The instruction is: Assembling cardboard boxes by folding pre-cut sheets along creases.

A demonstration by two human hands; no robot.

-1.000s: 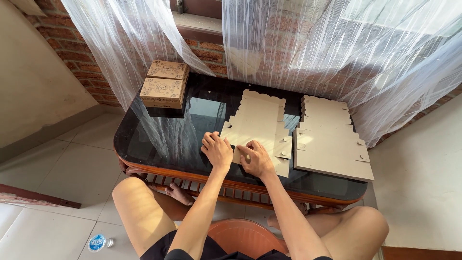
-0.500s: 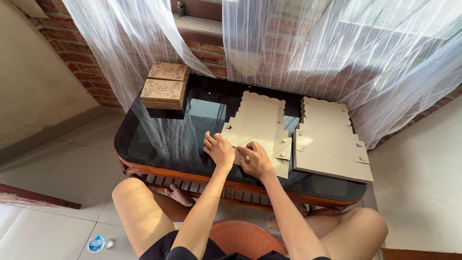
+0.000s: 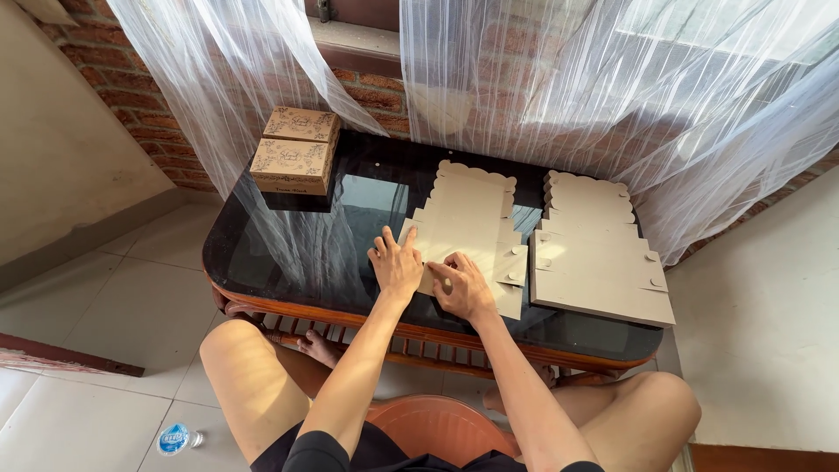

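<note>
Left hand: left hand [image 3: 397,264], centre of the frame, palm down with fingers spread, pressing flat on the near left corner of the cardboard sheet; it grips nothing.
Right hand: right hand [image 3: 461,285], just right of the left hand and nearly touching it, fingers curled and pinching a flap at the near edge of the same sheet.
Cardboard sheet: flat, unfolded box blank [image 3: 468,218], pale brown with a scalloped far edge, lying on the table in the middle of the frame.
Stack of blanks: pile of like sheets [image 3: 596,262], just right of the single sheet, right of centre.
Folded boxes: two brown printed boxes [image 3: 294,150], one behind the other, at the table's far left corner, upper left of the frame, well apart from the hands.
Table: dark glass top with a wooden rim [image 3: 288,308].
Curtain: sheer white cloth [image 3: 542,79] across the top, one end trailing over the glass.
Bottle: plastic bottle [image 3: 176,439] on the tiled floor, lower left.
Seat: orange plastic chair [image 3: 434,423], bottom centre.
</note>
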